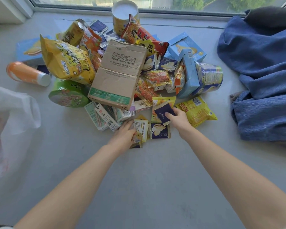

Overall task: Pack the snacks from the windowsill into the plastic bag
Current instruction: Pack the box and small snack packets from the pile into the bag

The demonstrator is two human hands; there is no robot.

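While the snacks (66, 63) lie heaped on the sill (139, 179), the left hand (123, 137) grips a yellow packet (141, 128) — the right hand (179, 120) pinches a navy packet (163, 113); the bag (15, 123) lies far left, apart.

Head camera looks steeply down, close over windowsill (139, 179).
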